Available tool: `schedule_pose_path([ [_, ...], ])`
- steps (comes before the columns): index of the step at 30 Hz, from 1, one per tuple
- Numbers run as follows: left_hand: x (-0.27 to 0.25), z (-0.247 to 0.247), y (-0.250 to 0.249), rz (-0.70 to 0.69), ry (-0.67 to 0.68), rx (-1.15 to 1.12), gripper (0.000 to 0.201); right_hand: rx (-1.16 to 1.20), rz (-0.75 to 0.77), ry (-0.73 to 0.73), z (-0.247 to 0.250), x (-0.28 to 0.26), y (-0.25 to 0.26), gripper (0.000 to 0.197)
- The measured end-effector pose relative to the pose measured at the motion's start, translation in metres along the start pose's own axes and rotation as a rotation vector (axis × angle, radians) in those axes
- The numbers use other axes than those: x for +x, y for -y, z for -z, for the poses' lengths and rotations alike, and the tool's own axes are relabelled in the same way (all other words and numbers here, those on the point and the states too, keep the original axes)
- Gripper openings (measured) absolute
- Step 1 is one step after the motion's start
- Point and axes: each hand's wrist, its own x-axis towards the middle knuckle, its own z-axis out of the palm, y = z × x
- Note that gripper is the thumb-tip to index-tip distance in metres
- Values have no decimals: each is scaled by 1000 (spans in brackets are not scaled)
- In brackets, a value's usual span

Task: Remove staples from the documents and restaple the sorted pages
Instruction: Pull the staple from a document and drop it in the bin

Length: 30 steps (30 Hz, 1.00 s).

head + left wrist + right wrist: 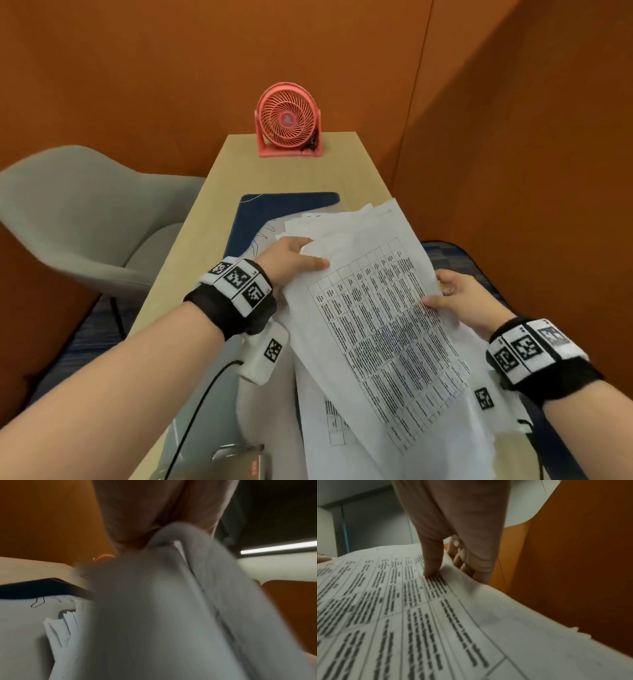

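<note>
Head camera looks down from above; wrist cameras sit close, sharing the pages [376, 325].

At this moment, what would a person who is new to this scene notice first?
First, the sheaf of printed pages held up over the near end of the table, the left hand gripping its far left corner and the right hand pinching its right edge. Next, the pink desk fan standing at the table's far end against the orange wall.
</note>
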Motion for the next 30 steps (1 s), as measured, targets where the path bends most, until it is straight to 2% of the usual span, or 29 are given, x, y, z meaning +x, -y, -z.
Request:
schedule_pose_path([
  [6,-67,13,7,36,-11,73,24,-138,118,-15,-12,-34,19,36],
  [10,-111,20,26,31,-97,118,23,-617,196,-292,-47,-70,38,45],
  [12,-132,23,38,10,-172,146,21,-775,383,-372,-85,-103,53,40],
  [13,-141,25,43,4,-201,152,22,-778,493,-332,-108,-124,63,36],
  [15,-157,29,56,1,-254,172,15,-791,653,-49,-154,-158,72,27],
  [17,-169,32,66,-7,-313,195,16,-891,695,277,-201,-180,71,28],
  [19,-177,38,76,-19,-353,196,21,-1023,683,439,-244,-187,65,35],
  [21,-183,43,83,-34,-375,187,17,-1166,653,446,-277,-185,53,38],
  [23,-190,49,85,-49,-388,180,15,-1314,632,372,-297,-181,42,38],
  [27,-195,61,84,-86,-484,143,28,-1353,601,203,-311,-173,37,40],
  [28,-195,65,83,-92,-509,124,31,-1345,587,203,-309,-172,40,40],
  [30,-195,73,83,-95,-535,130,33,-1328,546,297,-301,-173,49,40],
])
